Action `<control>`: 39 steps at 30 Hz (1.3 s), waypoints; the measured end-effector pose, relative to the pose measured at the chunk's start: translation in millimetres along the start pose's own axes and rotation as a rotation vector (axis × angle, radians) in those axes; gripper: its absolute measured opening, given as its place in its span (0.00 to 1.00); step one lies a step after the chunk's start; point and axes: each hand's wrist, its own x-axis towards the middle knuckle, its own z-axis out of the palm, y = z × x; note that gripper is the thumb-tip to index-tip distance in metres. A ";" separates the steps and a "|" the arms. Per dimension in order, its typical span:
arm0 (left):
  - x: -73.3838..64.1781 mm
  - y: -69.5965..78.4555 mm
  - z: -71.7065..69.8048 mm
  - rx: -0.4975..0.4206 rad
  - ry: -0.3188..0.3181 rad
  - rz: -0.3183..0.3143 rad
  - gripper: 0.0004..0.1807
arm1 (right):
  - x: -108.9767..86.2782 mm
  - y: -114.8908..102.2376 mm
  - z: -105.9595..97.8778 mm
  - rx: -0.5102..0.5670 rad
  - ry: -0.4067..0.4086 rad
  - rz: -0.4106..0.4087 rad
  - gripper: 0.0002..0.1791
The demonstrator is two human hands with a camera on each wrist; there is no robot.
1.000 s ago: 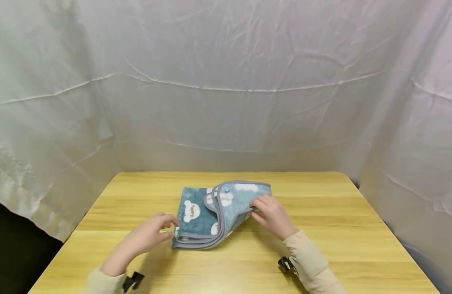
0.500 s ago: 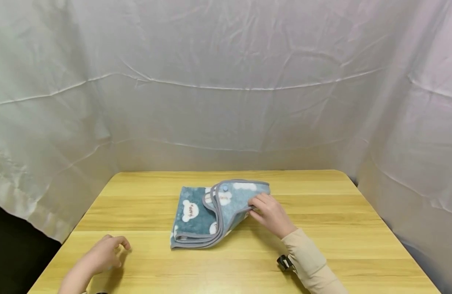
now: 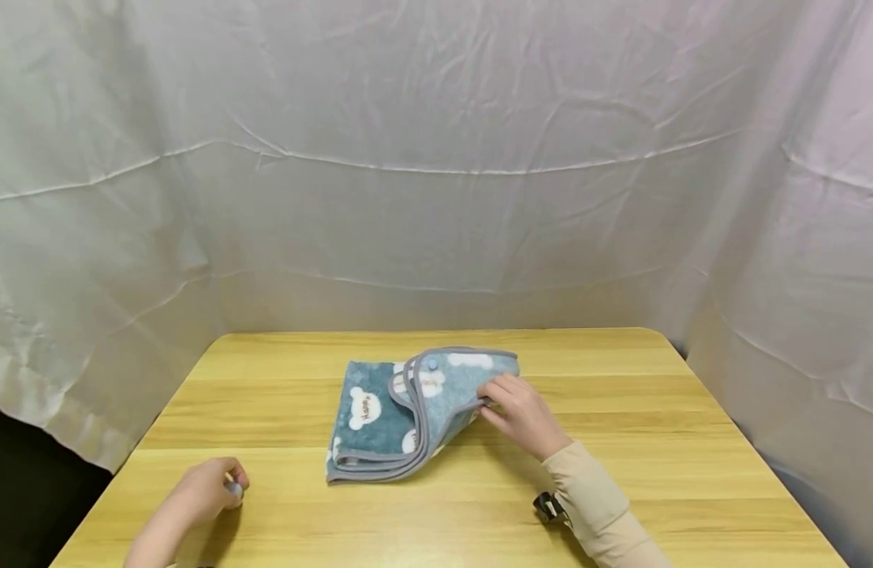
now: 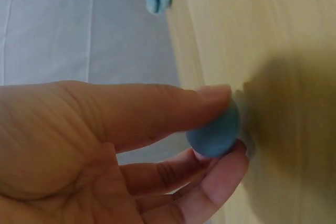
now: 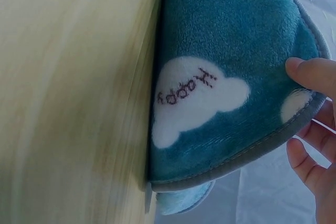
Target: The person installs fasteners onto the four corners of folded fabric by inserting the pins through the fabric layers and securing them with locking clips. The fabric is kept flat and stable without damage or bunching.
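A folded teal fleece blanket [image 3: 389,434] with grey edging and white bear heads reading "Happy" lies on the table. Its right part is turned over, showing a paler blue side. My right hand [image 3: 524,416] pinches the blanket's edge and lifts that part; in the right wrist view the thumb [image 5: 310,72] lies on the teal face. Left of the blanket, my left hand [image 3: 195,493] pinches a small round blue piece [image 4: 215,135] between thumb and fingers, low over the wood. A similar blue dot [image 3: 433,364] sits on the turned-over part.
The wooden table [image 3: 621,473] has rounded far corners. Pale grey curtains [image 3: 436,221] hang behind it and along both sides. A dark gap [image 3: 31,489] shows beyond the table's left edge. A black strap mount [image 3: 548,506] sits at the right wrist.
My left hand has drawn away from the blanket's left side toward the front left and taken hold of the small round blue piece. My right hand keeps its grip on the blanket's edge.
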 end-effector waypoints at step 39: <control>74.9 228.2 28.5 -0.447 0.053 0.479 0.14 | -2.0 1.6 -0.4 0.007 0.011 -0.012 0.13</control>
